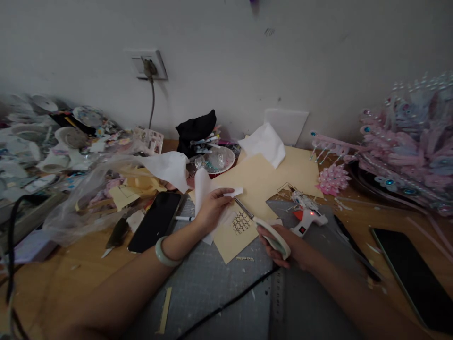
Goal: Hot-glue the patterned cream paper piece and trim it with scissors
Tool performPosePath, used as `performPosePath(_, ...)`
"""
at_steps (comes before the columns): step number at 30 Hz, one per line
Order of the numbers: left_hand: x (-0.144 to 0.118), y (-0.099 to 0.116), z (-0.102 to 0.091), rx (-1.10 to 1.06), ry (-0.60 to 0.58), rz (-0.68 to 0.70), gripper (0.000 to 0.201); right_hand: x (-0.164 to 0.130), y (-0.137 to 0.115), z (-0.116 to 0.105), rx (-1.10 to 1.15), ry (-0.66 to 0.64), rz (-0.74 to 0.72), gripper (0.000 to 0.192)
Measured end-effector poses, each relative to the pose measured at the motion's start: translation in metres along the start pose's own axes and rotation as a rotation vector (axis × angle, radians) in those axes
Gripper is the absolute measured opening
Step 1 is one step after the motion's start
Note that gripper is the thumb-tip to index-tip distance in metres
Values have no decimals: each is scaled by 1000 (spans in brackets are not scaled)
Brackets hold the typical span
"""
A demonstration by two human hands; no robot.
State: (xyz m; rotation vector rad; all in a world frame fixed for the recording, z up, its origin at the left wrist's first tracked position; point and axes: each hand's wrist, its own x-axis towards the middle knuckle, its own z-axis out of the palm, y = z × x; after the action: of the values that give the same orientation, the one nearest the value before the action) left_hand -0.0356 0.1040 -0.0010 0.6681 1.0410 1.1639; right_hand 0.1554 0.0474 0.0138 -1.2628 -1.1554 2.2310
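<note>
My left hand (213,207) is closed on a small white piece (233,192), pinched between thumb and fingers; its material is unclear. My right hand (279,245) grips the white-handled scissors (274,234), whose blades reach up to that piece. Whether the blades touch it I cannot tell. Beneath the hands lies a cream sheet (231,245) with a drawn pattern of dark circles. A longer white sheet (202,186) curls up just behind my left hand.
A hot glue gun (307,219) with a red light rests right of the scissors. One black phone (155,221) lies left, another phone (417,278) at far right. Pink beaded decorations (406,160) crowd the right back. A black cable (230,301) crosses the grey cutting mat (198,283).
</note>
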Motion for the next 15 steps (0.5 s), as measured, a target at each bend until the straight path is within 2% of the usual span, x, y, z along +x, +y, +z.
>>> performPosePath(15,1,-2,-1,53,-27,2,25,1,0,-3,-22,-12,9,39)
